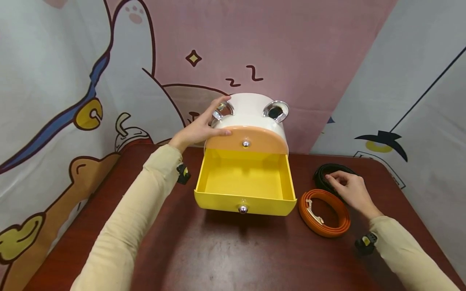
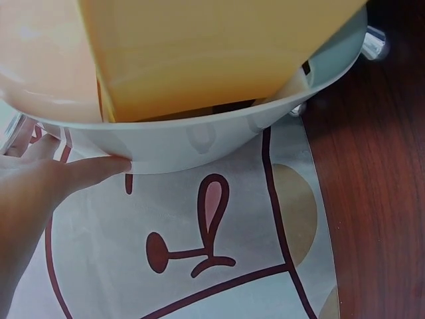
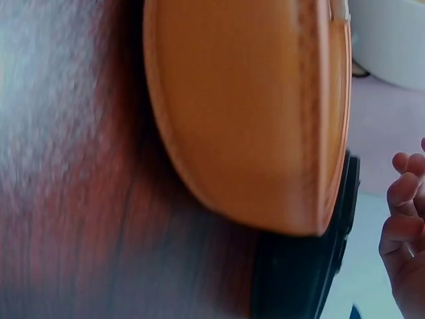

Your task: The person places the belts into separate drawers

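My left hand [image 1: 198, 127] rests on the left side of a white storage box [image 1: 249, 101], beside its silver ear-shaped piece [image 1: 223, 111]. The thumb presses against the box in the left wrist view. The box has an orange upper drawer [image 1: 262, 140], closed, and a yellow lower drawer [image 1: 251, 203] pulled far out with nothing in it. Over on the right, my right hand [image 1: 351, 192] hovers by a coiled black belt [image 1: 320, 173], fingers loosely bent and holding nothing. In the right wrist view those fingers [image 3: 402, 199] are apart from the belts. Nearer lies a coiled orange belt [image 1: 313, 222] with a metal buckle.
Everything stands on a dark red-brown wooden table [image 1: 233, 254]. Behind and at both sides hangs a cartoon-printed cloth [image 1: 298, 52], close to the box's back. A second silver ear-shaped piece [image 1: 285, 109] sticks out on the box's right.
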The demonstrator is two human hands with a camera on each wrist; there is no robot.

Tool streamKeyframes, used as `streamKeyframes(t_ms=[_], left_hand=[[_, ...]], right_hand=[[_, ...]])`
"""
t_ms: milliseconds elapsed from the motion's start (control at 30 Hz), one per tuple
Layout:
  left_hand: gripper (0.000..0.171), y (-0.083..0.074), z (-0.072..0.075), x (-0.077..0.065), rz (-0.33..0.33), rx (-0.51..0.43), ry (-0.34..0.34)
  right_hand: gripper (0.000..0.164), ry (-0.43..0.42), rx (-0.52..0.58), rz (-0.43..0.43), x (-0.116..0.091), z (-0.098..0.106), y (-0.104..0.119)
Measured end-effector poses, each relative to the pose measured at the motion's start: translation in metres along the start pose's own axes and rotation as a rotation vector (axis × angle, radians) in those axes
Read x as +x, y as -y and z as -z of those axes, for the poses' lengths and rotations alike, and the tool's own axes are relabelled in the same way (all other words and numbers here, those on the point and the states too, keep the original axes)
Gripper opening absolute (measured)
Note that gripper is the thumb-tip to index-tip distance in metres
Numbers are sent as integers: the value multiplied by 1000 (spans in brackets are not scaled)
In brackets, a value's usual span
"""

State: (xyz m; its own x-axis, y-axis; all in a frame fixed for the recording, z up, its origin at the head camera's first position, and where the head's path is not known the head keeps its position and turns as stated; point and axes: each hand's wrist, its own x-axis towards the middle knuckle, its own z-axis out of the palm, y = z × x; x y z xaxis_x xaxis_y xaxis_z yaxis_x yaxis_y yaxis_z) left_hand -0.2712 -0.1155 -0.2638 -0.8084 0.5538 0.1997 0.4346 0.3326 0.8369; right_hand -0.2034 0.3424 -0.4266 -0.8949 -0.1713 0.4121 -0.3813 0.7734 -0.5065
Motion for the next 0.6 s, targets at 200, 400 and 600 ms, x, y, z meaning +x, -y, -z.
streamKeyframes(t_ms=[200, 400, 600], left_hand=[[89, -1, 0, -1, -13, 24, -8], [87, -1, 1, -1, -11, 15, -8], [86, 2, 2, 1, 0, 3, 0]], right_hand=[[20, -52, -29, -83, -3, 5, -14], [26, -119, -103, -215, -7, 10, -25], [45, -68, -161, -365, -12, 11, -40]])
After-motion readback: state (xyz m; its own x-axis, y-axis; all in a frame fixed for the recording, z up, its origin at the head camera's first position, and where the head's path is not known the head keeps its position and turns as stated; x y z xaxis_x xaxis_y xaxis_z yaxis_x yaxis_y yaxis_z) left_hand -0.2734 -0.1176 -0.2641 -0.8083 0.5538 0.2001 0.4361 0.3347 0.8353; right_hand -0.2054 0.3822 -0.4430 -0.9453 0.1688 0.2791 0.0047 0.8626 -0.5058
